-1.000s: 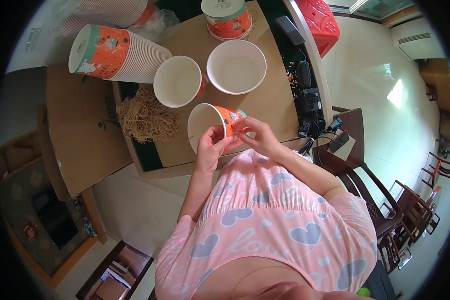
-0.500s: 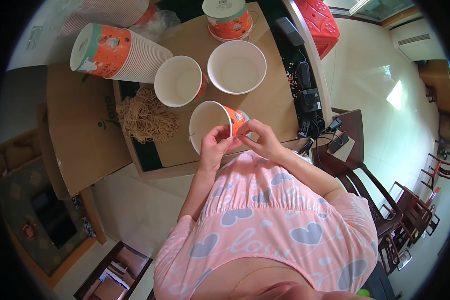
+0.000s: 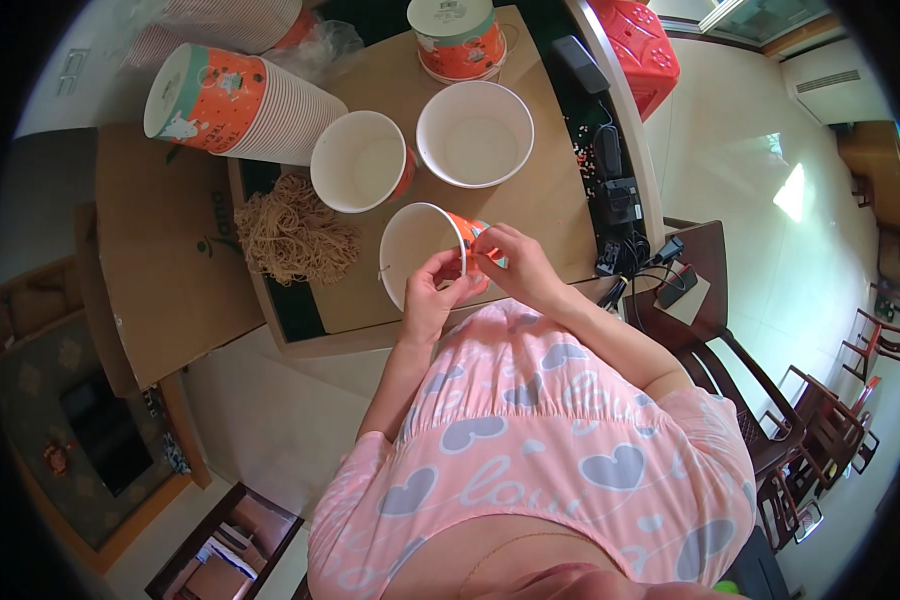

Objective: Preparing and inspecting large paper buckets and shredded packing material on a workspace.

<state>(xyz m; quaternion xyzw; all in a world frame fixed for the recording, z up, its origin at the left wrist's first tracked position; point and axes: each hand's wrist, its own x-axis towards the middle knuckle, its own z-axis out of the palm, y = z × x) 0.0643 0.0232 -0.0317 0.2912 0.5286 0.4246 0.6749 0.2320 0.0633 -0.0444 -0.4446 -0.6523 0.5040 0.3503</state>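
Left-hand grip (image 3: 434, 296) is closed on the rim of an orange paper bucket (image 3: 412, 250) at mid-frame, axis laid sideways, mouth leftward; nearer the base, the right hand (image 3: 522, 266) is curled, its hold indiscernible.

Red stool (image 3: 638, 52): I see it at the top, beyond the right edge of the table (image 3: 637, 140).
Black adapter (image 3: 579, 64): lies along that edge, where I also spot tangled cables (image 3: 622, 264).
Phone (image 3: 677, 285): I make it out on something beige, beside a brown chair (image 3: 708, 280).
Cardboard box (image 3: 165, 260): just beside the table, on my left.
Far chairs (image 3: 832, 415): I see several, overlapping.
Floor (image 3: 740, 170): pale, shiny, with one bright patch catching my eye.
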